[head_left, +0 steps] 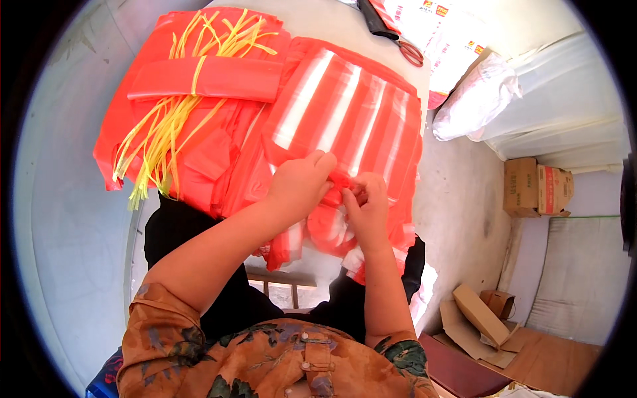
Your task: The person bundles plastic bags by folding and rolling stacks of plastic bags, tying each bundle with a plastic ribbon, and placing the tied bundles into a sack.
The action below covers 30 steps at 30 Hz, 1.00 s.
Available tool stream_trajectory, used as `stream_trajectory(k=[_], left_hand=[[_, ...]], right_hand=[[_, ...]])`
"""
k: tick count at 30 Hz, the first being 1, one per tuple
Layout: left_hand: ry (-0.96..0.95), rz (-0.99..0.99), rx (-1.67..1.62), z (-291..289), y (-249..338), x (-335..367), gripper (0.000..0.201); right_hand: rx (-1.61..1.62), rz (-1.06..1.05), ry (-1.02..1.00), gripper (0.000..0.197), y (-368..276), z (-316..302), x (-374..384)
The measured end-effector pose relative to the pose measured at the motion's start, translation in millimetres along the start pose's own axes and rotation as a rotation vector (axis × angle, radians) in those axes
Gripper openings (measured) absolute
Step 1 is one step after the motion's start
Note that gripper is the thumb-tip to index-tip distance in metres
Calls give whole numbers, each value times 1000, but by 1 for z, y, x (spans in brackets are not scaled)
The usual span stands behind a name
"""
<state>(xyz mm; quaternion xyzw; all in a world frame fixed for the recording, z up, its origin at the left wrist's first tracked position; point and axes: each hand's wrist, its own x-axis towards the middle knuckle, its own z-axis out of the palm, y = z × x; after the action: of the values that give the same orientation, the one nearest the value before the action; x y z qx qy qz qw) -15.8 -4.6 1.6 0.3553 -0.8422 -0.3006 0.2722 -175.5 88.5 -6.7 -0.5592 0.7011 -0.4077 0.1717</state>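
A stack of red plastic bags with white stripes [335, 106] lies on the table before me. Over its near part, my left hand [302, 180] and my right hand [369, 209] meet, both closed in a pinch. Between their fingertips is a small gathered piece of red plastic [340, 179], apparently part of a bag; the fingers partly hide it. Crumpled red-and-white plastic [328, 229] hangs below the hands at the table's near edge. To the left, a bundle of yellow plastic strips [159, 149] lies under a folded red plastic band [232, 79], on more red sheets [133, 123].
Red-handled scissors [411, 54] lie at the table's far edge, beside a black item [378, 23]. Beyond the table on the right are a stuffed white sack [474, 96], cardboard boxes [521, 187] and loose cardboard pieces [479, 315]. A pale wall [66, 199] stands close on the left.
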Motion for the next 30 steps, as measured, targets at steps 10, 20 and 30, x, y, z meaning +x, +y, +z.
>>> stream_trajectory(k=[10, 20, 30], left_hand=[[97, 200, 106, 2, -15, -2, 12], [48, 346, 274, -25, -16, -6, 27], [26, 370, 318, -25, -27, 3, 15]], right_hand=[[-200, -327, -145, 38, -15, -9, 1], [-325, -305, -249, 43, -25, -17, 14], [-472, -331, -160, 37, -24, -8, 15]])
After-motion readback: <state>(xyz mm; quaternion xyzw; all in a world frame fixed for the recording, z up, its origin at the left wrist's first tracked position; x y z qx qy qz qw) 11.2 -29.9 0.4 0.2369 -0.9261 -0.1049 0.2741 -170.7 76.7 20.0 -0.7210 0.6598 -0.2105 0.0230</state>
